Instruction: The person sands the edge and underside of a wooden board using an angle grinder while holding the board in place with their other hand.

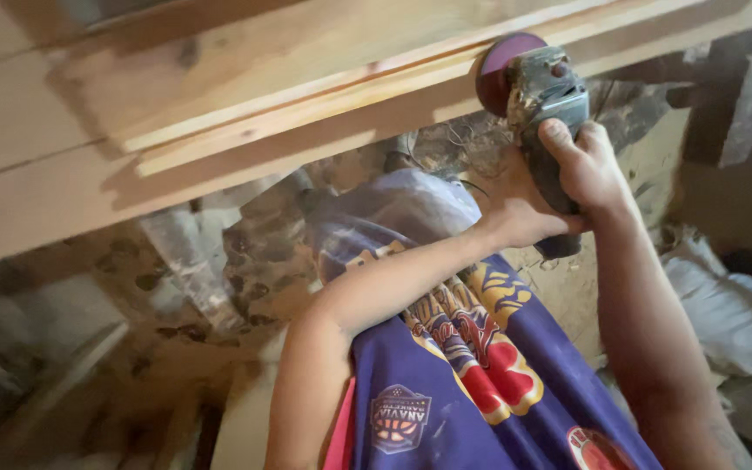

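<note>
Overhead | both hands (559, 187) grip grinder (543, 96) | disc (498, 70) seemingly touching beam (306, 96)

Pale yellow-tan pine wooden beam (245, 104); grey, dust-caked angle grinder (550, 96) with maroon round sanding disc (500, 65); purple patterned jersey (480, 365) printed red and gold.

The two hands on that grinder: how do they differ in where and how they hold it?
The right hand wraps the grinder high on its body, fingers curled over it. The left hand sits lower, gripping near the tail end, mostly hidden behind the right. Both are bare and closed on the grinder.
</note>
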